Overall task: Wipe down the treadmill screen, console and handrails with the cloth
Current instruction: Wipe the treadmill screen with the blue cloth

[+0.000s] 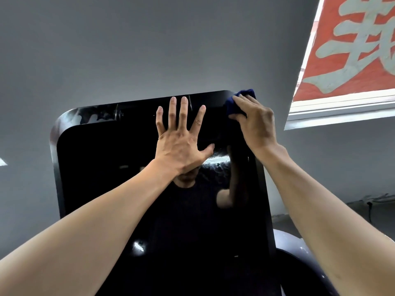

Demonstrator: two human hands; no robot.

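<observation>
- A plain grey wall (128,50) is seen across the top and left of the frame.
- A big, shiny black treadmill screen (119,199) is seen in the middle and lower part of the frame, tilted a little, with round corners at the top.
- A red banner (350,45) with large pale letters is seen in the upper right of the frame, with a white window frame (342,110) under it.
- Part of a rounded pale grey console (288,242) is seen at the lower right, beside the screen.
- The left hand (181,144) is laid flat on the upper middle of the screen, with the fingers spread wide and straight.
- The right hand (254,122) is pressed on the top right corner of the screen, and a cloth is held under its bent fingers.
- The dark blue cloth (235,105) is bunched up at that top right corner, touching the screen's edge.
</observation>
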